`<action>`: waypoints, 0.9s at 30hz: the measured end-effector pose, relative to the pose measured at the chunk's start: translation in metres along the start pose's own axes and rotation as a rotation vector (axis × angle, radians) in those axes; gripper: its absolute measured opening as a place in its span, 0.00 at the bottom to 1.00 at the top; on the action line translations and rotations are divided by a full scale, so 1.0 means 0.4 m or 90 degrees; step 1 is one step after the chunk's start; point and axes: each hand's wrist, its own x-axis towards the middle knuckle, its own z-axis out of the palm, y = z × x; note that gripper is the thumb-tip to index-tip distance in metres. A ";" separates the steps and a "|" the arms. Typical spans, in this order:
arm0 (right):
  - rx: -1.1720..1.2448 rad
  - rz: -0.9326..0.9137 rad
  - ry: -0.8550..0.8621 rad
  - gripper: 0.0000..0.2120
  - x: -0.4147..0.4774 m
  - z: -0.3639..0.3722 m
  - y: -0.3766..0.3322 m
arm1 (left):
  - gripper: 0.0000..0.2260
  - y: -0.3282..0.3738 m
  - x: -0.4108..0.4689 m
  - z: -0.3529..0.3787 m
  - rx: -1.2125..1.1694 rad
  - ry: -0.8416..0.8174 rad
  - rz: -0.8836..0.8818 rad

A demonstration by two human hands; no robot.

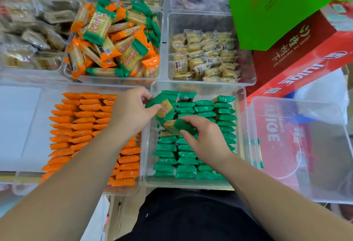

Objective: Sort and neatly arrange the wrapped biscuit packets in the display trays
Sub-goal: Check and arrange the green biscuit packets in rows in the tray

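Green wrappers stand on edge in tight rows inside the green tray, a clear plastic box nearest the person, probably so that many fit and the crimped ends line up. The left hand curls round a small bunch of green packets over the tray's far-left corner, likely as a ready supply. The right hand pinches one green packet between thumb and fingertips, tilted above a gap in the left rows, apparently to slot it in. Beside it, the orange tray holds orange packets ranked the same way. Behind, the mixed tray carries a loose heap of both colours, not yet sorted. Wrappers look glossy, with clear middles showing pale, dotted, flat biscuits.
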 end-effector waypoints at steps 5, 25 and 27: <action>-0.159 -0.052 -0.120 0.15 0.052 0.068 -0.002 | 0.12 -0.046 -0.049 -0.041 -0.149 0.065 -0.090; 0.225 0.223 -0.176 0.15 -0.020 -0.017 -0.100 | 0.12 -0.056 -0.339 -0.043 -0.628 -0.041 -0.340; 0.392 0.277 -0.160 0.13 -0.067 -0.068 -0.128 | 0.13 -0.026 -0.358 -0.054 -0.599 -0.078 -0.292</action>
